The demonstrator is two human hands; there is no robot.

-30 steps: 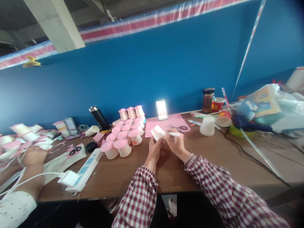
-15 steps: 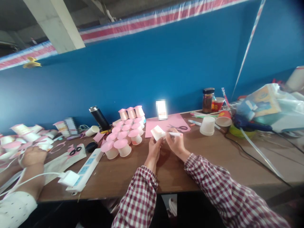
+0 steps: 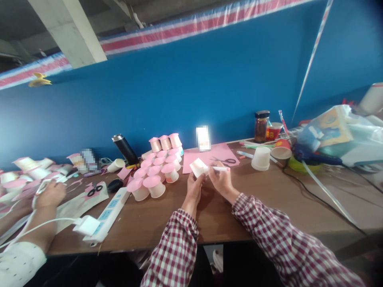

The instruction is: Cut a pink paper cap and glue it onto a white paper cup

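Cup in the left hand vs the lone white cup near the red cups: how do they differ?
The held cup is off the table, tilted, gripped by the left hand, with the pen in the right hand at it. The lone white cup stands upside down on the table, untouched. Both are plain white, without the pink tops of the stacked cups.

Your left hand [image 3: 194, 189] is raised with fingers curled in a grip; your right hand [image 3: 220, 180] pinches closed just beside it.
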